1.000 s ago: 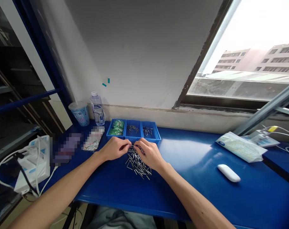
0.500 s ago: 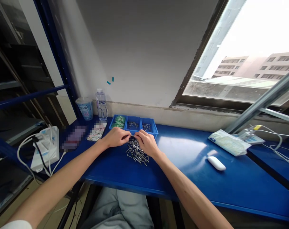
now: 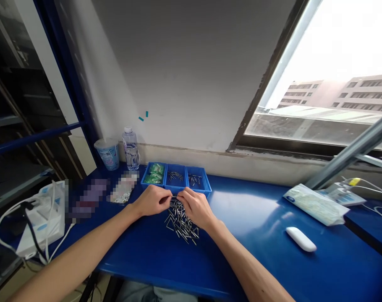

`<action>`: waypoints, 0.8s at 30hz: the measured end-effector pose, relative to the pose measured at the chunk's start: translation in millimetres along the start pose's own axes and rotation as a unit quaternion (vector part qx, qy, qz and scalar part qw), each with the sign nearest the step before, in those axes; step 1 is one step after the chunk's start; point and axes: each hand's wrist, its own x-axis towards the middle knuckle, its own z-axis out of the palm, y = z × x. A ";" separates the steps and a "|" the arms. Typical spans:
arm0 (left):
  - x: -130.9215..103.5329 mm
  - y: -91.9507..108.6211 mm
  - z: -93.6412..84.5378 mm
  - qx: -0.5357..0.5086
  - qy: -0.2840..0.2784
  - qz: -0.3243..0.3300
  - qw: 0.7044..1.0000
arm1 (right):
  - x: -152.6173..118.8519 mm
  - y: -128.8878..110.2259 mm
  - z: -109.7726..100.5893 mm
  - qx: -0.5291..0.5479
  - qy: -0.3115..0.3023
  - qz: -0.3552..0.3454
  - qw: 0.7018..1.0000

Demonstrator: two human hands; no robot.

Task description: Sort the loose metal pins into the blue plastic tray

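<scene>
My left hand (image 3: 154, 200) is closed in a pinch just in front of the blue tray (image 3: 175, 189). My right hand (image 3: 195, 205) pinches close beside it, fingertips nearly meeting. Between the two sets of fingertips runs a thin metal pin (image 3: 174, 196), mostly hidden by the fingers. Below them on the desk lies a loose pile of slim metal pins (image 3: 182, 226), resembling blind rivets, partly covered by my right hand. The tray has three compartments: green packets (image 3: 155, 173) in the left one, and pins in the middle (image 3: 175, 175) and right (image 3: 194, 180) ones.
On the blue desk (image 3: 140, 256), a water bottle (image 3: 131, 151) and a cup (image 3: 107, 155) stand at the back left. A power strip (image 3: 44, 220) with cables lies at far left. To the right are a white case (image 3: 301, 239) and a tissue pack (image 3: 315, 204).
The camera has tilted and come closer, so the desk sits lower in view. Both hands keep their pinch over the pile, with little change between them.
</scene>
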 end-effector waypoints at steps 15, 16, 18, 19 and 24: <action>-6.8 8.0 -3.7 -0.058 -0.023 -0.029 0.998 | 1.6 -9.4 -8.1 0.004 -0.018 -0.023 1.000; -7.1 8.3 -3.7 -0.056 -0.028 -0.028 0.998 | 1.8 -9.8 -8.0 0.003 -0.020 -0.023 1.000; -7.4 8.9 -3.7 -0.050 -0.035 -0.027 0.998 | 2.2 -10.4 -8.0 -0.004 -0.026 -0.025 0.999; -7.5 9.0 -3.6 -0.048 -0.036 -0.025 0.998 | 2.2 -10.3 -8.1 -0.007 -0.030 -0.025 0.999; -7.0 7.2 -2.7 -0.028 -0.036 -0.024 0.999 | 1.3 -6.6 -9.6 -0.003 -0.035 -0.013 0.999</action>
